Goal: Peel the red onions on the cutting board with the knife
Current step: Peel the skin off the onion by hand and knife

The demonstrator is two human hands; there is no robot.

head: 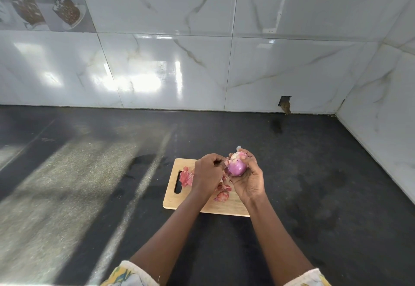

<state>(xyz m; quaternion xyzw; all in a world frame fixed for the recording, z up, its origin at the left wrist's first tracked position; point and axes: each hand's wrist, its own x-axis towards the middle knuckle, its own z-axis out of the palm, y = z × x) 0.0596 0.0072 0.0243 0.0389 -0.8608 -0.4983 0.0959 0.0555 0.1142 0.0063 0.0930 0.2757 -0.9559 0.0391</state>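
Observation:
My right hand (pixel 249 180) cups a partly peeled red onion (pixel 236 166) above the wooden cutting board (pixel 179 202), fingers curled round it. The onion shows glossy purple flesh with a pale cut end on top. My left hand (pixel 207 172) is curled beside the onion, its thumb touching the onion's left side. It seems to grip the knife, most of which is hidden. Only a small pale tip (pixel 239 148) shows beyond the onion's top. Loose red onion skins lie on the board, one pile (pixel 186 177) by the handle hole, another (pixel 222 194) under my hands.
The board lies on a dark stone counter (pixel 314 196). A glossy marble-tiled wall (pixel 179 72) runs along the back and another one closes the right side. A sunlit patch (pixel 67 173) covers the counter at the left.

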